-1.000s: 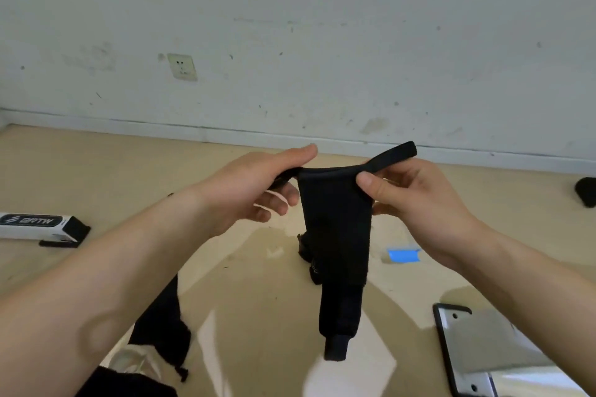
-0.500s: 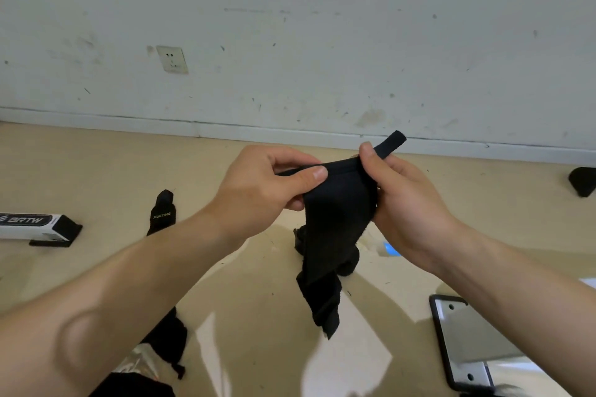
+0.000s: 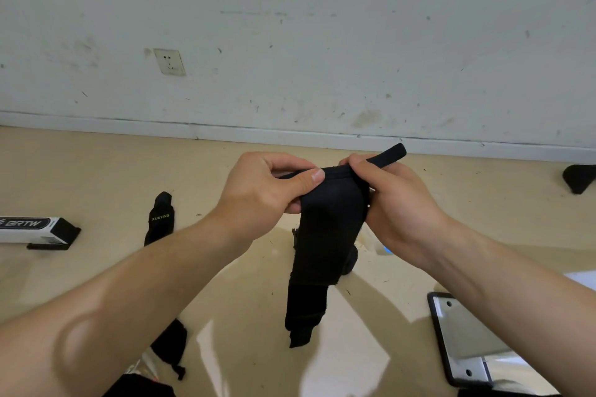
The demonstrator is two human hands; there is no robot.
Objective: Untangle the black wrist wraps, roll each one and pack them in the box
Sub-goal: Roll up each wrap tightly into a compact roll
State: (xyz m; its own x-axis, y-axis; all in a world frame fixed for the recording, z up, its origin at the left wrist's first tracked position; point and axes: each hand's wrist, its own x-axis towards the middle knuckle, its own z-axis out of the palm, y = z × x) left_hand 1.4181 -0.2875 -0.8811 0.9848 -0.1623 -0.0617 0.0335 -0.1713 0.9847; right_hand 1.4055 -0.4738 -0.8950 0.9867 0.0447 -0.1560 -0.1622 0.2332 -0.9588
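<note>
A black wrist wrap [image 3: 325,235] hangs in the air at the centre, its long tail dangling toward the floor. My left hand [image 3: 264,193] pinches its top edge with thumb over the fabric. My right hand [image 3: 396,203] grips the other top corner, with the thumb loop sticking out above its fingers. A second black wrap [image 3: 160,217] with pale lettering lies on the floor to the left, partly behind my left forearm. The white and black box [image 3: 30,229] lies open-ended at the far left on the floor.
The beige floor [image 3: 96,171] meets a white wall with a socket [image 3: 169,61]. A black-rimmed metal plate [image 3: 461,338] lies at lower right. A dark object [image 3: 579,177] sits far right. Black cloth and clear plastic [image 3: 167,348] lie near my left arm.
My hands have drawn closer together at the wrap's top edge. The hanging tail has straightened out and dropped lower again.
</note>
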